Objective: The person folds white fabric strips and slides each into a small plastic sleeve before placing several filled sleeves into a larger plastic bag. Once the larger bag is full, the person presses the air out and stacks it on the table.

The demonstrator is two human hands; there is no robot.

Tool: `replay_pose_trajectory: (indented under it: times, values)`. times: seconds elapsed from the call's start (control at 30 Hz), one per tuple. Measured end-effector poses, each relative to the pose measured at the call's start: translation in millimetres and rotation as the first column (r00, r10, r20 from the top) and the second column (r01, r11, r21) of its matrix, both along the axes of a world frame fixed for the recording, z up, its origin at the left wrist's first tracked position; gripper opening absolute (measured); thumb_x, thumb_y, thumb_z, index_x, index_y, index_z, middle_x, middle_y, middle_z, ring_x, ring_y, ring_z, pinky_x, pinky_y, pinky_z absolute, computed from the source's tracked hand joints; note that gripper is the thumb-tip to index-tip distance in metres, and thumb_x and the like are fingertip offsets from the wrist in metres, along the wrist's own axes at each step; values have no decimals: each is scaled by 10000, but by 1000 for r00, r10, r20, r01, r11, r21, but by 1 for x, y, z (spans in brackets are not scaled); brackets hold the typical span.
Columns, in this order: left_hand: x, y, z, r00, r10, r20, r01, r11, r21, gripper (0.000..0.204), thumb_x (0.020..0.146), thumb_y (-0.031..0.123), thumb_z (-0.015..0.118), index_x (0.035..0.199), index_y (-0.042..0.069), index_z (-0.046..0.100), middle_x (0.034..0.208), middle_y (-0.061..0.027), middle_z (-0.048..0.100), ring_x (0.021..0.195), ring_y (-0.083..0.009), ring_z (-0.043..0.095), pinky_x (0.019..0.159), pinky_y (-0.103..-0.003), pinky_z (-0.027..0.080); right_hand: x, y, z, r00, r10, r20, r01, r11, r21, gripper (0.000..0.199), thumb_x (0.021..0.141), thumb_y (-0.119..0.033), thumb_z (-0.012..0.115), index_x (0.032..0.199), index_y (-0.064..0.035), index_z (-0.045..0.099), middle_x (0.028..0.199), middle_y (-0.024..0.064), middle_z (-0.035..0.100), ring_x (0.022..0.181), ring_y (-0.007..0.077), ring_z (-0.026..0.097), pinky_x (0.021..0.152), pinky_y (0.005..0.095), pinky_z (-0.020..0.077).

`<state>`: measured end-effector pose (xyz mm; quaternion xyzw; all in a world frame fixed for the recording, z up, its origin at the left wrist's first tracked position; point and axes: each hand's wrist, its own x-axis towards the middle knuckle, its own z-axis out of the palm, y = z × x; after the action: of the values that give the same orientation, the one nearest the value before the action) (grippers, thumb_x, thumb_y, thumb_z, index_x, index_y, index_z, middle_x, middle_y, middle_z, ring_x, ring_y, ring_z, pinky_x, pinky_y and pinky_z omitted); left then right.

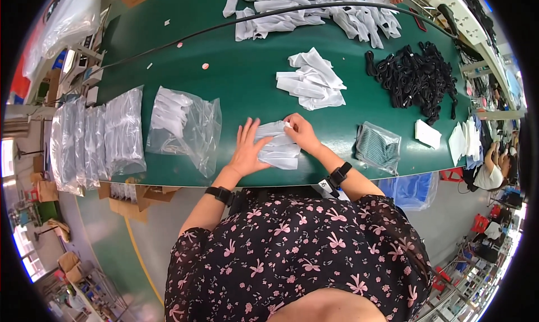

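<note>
Pressing flat, the left hand (247, 148) lay open-fingered on a small stack of white folded fabric strips (279, 149) at the near edge of the green table (224, 81), the right hand (302, 132) pinching its far corner; squaring appeared underway, the clear plastic bag (188, 128) beside it probably needing opening next.

You have one view only, from a camera worn on your head, looking steeply down over your chest and forearms, which enter from the lower edge. It faces forward across the green worktop (236, 81), whose near edge runs just below your hands. The left hand (247, 148) and right hand (303, 132) sit close to the middle of the picture, near the lens. Beyond the hands the worktop stretches away to the upper rim; to either side of them the fisheye bends straight edges, and the floor shows below your elbows. No second view shares this scene.
</note>
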<state>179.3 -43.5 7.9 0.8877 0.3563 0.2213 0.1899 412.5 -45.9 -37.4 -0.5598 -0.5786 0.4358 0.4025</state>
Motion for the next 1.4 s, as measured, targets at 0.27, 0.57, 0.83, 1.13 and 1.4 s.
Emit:
replay_pose_trajectory:
  times: [0.27, 0.57, 0.83, 1.13, 1.4]
  values:
    - [-1, 4, -25, 996, -84, -25, 81, 990, -115, 806, 541, 301, 864, 1233, 83, 513, 1377, -220, 348, 1300, -460, 310, 1110, -536, 282, 9, -1, 53, 866, -97, 490, -70, 948, 310, 471, 735, -251, 766, 1103, -25, 577, 1180, 160, 536, 1053, 321, 561, 861, 416, 481]
    - [1, 2, -31, 982, -60, 177, 90, 982, -165, 723, 631, 258, 827, 1210, 23, 463, 1342, -216, 387, 1267, -450, 348, 1087, -521, 312, -19, -27, 49, 636, 278, 720, -573, 796, 198, 940, 667, -339, 810, 1428, -40, 347, 1312, 236, 426, 1214, 426, 413, 1006, 535, 344]
    - [-1, 3, -57, 973, 35, 230, -16, 996, -84, 559, 735, 184, 768, 1189, 39, 476, 1279, -166, 472, 1196, -412, 427, 1025, -506, 357, -30, -21, 31, 625, 227, 747, -553, 804, 219, 923, 652, -292, 819, 1413, -25, 369, 1222, 229, 458, 1116, 388, 451, 967, 495, 371]
    - [-67, -46, 69, 765, 597, 243, -644, 727, 239, 384, 738, 214, 782, 1050, 80, 601, 1063, -127, 498, 1018, -329, 486, 871, -435, 401, -38, 5, 63, 919, 326, 221, -362, 920, 152, 743, 725, -231, 797, 1361, -45, 460, 1142, 181, 513, 1042, 348, 507, 919, 408, 440]
    - [-117, -45, 16, 472, 833, 288, -816, 537, -216, 158, 853, 75, 643, 997, 41, 591, 908, -169, 590, 824, -335, 587, 754, -395, 477, -131, 53, 78, 698, 689, 197, -716, 659, 232, 713, 775, -291, 762, 1373, -55, 453, 1145, 169, 523, 1089, 325, 506, 897, 397, 454]
